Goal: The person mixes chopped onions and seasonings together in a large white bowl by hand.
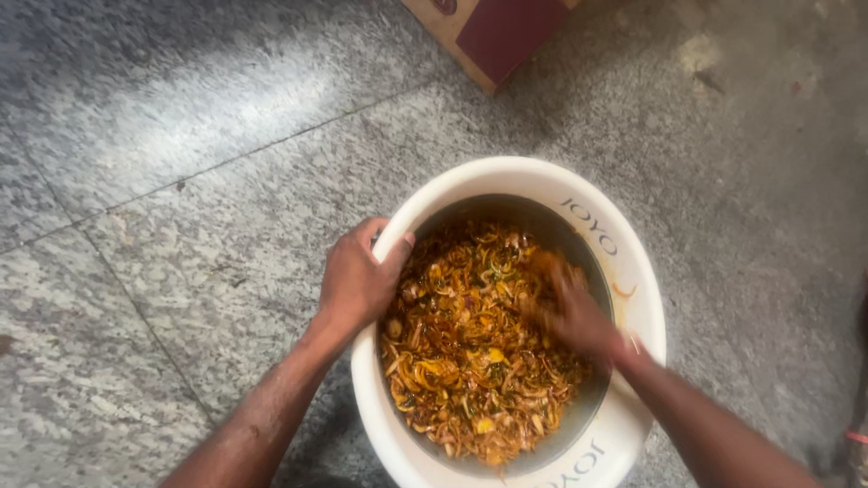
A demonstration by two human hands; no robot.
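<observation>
A speckled grey granite floor [181,136], laid in large polished slabs, is seen across the whole view. The slabs are divided by thin dark joint lines [244,154] that run at a slant. A pale sheen of reflected light is spread over the upper left slab. At the top edge, a brown cardboard box with a maroon panel [493,32] is set on the floor, its corner turned downward. A small dark mark [708,81] is visible on the floor at the upper right.

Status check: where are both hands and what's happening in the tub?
Left hand gripping white tub rim. Right hand blurred, down in the orange shredded mix. Cardboard box stands apart.
</observation>
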